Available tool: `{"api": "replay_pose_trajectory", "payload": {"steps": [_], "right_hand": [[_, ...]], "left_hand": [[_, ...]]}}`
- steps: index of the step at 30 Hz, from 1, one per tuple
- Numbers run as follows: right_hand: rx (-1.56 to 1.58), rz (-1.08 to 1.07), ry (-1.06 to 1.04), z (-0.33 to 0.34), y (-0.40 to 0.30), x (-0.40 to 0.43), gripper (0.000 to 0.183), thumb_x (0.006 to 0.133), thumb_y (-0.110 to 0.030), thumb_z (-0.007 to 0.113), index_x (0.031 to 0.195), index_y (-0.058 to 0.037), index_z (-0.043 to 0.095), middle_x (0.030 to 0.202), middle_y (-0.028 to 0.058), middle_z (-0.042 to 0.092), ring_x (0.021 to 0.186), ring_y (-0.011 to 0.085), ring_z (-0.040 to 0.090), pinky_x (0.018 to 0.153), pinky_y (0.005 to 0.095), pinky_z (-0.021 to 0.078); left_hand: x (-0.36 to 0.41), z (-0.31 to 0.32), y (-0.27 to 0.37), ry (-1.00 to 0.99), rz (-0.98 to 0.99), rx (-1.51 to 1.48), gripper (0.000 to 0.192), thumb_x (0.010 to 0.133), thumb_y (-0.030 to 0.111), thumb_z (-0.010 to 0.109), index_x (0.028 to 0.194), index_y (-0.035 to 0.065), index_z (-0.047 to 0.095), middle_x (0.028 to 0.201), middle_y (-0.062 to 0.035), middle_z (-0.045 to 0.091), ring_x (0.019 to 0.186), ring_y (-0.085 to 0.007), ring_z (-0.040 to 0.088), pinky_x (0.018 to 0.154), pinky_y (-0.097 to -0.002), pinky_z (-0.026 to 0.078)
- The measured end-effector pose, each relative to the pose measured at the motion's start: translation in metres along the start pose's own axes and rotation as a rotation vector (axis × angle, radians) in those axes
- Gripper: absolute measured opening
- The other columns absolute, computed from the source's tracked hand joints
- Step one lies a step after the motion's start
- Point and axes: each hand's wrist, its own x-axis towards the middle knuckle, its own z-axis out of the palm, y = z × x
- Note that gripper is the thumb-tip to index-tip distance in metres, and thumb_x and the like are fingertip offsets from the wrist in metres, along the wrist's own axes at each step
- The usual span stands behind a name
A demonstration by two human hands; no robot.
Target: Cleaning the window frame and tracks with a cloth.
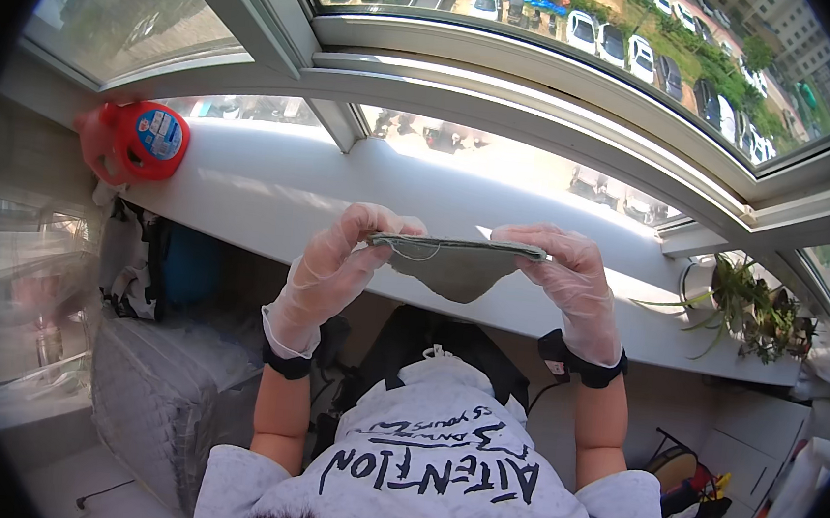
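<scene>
A folded grey-green cloth (452, 262) is stretched between my hands over the near edge of the white windowsill (260, 171). My left hand (336, 274), in a thin clear glove, pinches its left end between thumb and fingers. At the right end, my right hand (568, 283), gloved alike, pinches it the same way. The cloth's upper edge lies nearly level, its lower part sags to a rounded point, and a loose pale thread hangs near the left end. Dark bands circle both wrists.
A red plastic jug (133, 142) with a blue label stands at the sill's left end. Potted plants (751, 310) stand at the right end. Beyond the sill are window frames (474, 94). Below left is a plastic-wrapped box-shaped item (151, 399); various items lie in the lower right corner.
</scene>
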Motion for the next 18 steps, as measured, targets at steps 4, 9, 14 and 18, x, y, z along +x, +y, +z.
{"api": "replay_pose_trajectory", "payload": {"steps": [4,9,14,18], "right_hand": [[0.007,0.095,-0.017,-0.008,-0.025,-0.013,0.023,0.086,-0.001,0.060,0.108,-0.0021,0.065,0.099,0.0043,0.065,0.089,0.0092,0.057,0.081,0.0220,0.0465],[-0.104,-0.107,0.092,-0.013,-0.024,-0.031,0.023,0.085,0.003,0.059,0.106,-0.0021,0.066,0.099,0.0050,0.066,0.088,0.0096,0.057,0.079,0.0209,0.0459],[-0.025,-0.126,0.285,-0.015,-0.003,-0.035,0.019,0.084,0.003,0.060,0.102,-0.0022,0.067,0.097,0.0049,0.066,0.084,0.0071,0.057,0.074,0.0186,0.0445],[-0.018,-0.020,0.371,-0.027,0.038,-0.013,0.013,0.083,0.001,0.062,0.095,-0.0037,0.067,0.092,0.0016,0.065,0.077,0.0056,0.053,0.067,0.0191,0.0424]], "left_hand": [[0.004,0.016,-0.008,0.031,0.118,-0.190,0.020,0.085,-0.011,0.046,0.100,0.0032,0.048,0.099,-0.0062,0.057,0.092,-0.0113,0.053,0.085,-0.0237,0.041],[0.005,0.039,-0.010,0.071,0.199,-0.321,0.023,0.083,-0.011,0.049,0.101,0.0038,0.047,0.093,-0.0035,0.054,0.091,-0.0115,0.052,0.085,-0.0244,0.041],[0.012,0.053,-0.013,0.128,0.234,-0.246,0.020,0.084,-0.008,0.052,0.098,0.0062,0.049,0.091,0.0021,0.051,0.082,-0.0073,0.047,0.078,-0.0216,0.039],[0.034,0.047,-0.039,0.120,0.076,-0.081,0.013,0.082,-0.003,0.058,0.090,0.0059,0.054,0.082,0.0047,0.051,0.077,-0.0059,0.046,0.075,-0.0200,0.039]]}}
